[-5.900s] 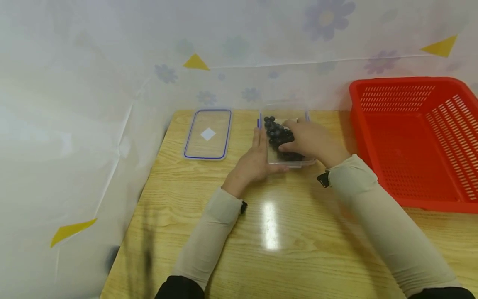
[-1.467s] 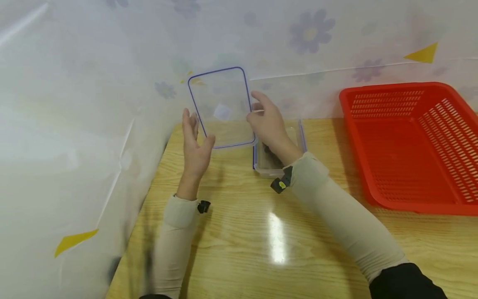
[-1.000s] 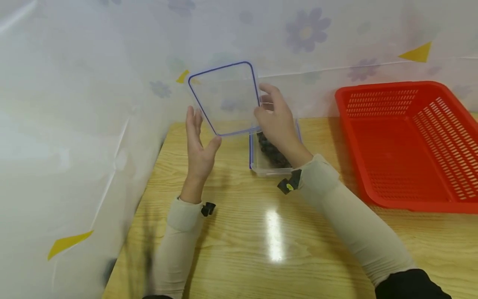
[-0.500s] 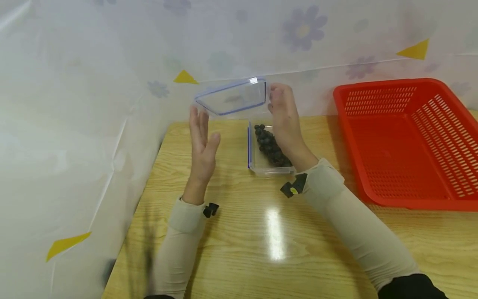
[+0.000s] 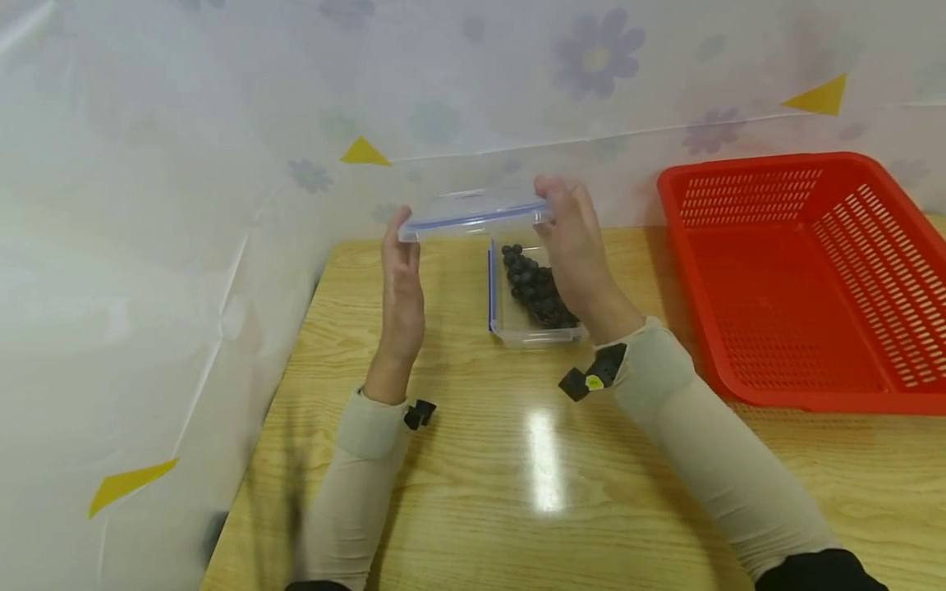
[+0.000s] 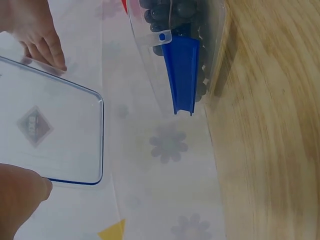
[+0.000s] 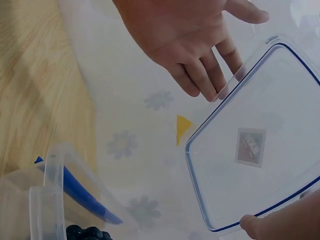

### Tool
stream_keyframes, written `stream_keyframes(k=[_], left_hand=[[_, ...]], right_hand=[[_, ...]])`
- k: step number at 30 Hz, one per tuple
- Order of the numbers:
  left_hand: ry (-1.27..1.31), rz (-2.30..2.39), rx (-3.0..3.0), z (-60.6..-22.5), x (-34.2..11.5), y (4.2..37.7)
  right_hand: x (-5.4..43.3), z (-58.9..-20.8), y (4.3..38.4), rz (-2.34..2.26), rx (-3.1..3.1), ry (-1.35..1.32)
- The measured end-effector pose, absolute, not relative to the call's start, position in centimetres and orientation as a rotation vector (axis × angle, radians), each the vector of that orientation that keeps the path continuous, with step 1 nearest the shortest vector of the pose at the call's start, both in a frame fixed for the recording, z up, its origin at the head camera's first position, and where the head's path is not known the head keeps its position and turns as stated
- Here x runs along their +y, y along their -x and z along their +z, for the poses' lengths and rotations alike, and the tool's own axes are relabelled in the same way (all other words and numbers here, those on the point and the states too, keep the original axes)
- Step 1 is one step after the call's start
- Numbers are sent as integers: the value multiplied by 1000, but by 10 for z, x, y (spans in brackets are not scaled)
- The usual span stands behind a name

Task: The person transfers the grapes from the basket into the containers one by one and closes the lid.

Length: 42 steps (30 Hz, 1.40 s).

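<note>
A clear lid (image 5: 476, 220) with a blue seal hangs almost level in the air, seen nearly edge-on in the head view. At its right end my right hand (image 5: 580, 254) pinches it, the thumb (image 7: 252, 225) on the rim in the right wrist view. My left hand (image 5: 402, 304) is upright at the left end, its straight fingers (image 7: 200, 75) touching the rim. Below and behind the lid stands the clear container (image 5: 535, 336) without a cover, a bunch of dark grapes (image 5: 532, 287) inside. A blue side clip (image 6: 181, 72) hangs down on the container.
A large red basket (image 5: 805, 402) stands to the right of the container. Behind the wooden table (image 5: 473, 460) rises a flowered white sheet (image 5: 473, 90), with another sheet along the left side.
Since the grapes were arranged, the lid has been lifted from the table. Over the last second and a half it has tilted from steep to nearly flat, while both hands shifted slightly right.
</note>
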State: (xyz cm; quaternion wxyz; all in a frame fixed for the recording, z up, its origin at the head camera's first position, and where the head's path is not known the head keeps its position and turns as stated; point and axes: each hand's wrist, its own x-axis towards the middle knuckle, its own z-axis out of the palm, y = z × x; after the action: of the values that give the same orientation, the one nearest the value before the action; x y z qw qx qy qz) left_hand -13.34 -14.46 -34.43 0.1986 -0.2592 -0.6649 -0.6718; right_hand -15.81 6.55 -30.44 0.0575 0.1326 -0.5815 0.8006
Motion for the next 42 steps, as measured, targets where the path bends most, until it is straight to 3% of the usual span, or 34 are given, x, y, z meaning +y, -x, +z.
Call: stream_keyframes(k=[8, 31, 42], left_hand=[[621, -1957, -1811, -343, -141, 132], [526, -2011, -1952, -342, -129, 135], [431, -2295, -1945, -352, -120, 147]], right_hand=[[66, -304, 155, 2730, -1584, -392], [75, -322, 148, 2286, -2060, -373], [85, -341, 137, 2199, -2045, -371]])
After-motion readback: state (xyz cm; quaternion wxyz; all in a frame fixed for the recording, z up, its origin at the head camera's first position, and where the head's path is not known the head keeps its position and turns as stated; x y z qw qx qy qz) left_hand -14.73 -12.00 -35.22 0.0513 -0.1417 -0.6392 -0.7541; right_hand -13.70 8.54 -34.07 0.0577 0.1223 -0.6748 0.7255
